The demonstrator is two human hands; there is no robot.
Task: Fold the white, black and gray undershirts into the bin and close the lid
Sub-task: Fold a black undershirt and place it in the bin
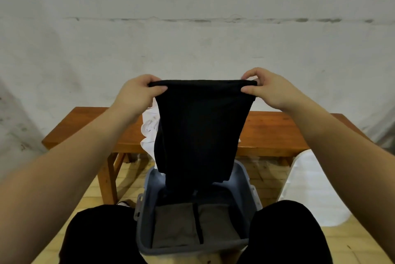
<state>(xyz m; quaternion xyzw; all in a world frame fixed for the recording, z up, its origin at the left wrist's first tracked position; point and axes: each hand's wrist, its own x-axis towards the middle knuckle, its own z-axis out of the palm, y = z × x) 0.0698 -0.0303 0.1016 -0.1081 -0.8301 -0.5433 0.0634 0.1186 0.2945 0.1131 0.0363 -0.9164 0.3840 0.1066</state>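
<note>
**Black undershirt hangs right over the bin**

The left hand and the right hand are held up high and apart. Each one pinches a top corner of the black undershirt, thumb in front and fingers curled behind. The top edge is pulled flat between the two hands.

From the hands, the black undershirt hangs straight down. Its long way runs up and down. Its bottom end dips just inside the far side of the gray-blue bin, which sits on the floor below the hands, between the person's knees. Both hands look about as near to the bin as each other.

Low in the bin lies the gray undershirt, folded flat. A dark strip lies across it. It may be a strap, but it is too dim to tell.

The white undershirt lies bunched on the wooden bench, beyond the hands and mostly hidden behind the black cloth. It is not folded yet.

The white shape on the floor, below the right arm, could be the bin lid.

The next move is likely down, toward the bin.
</note>
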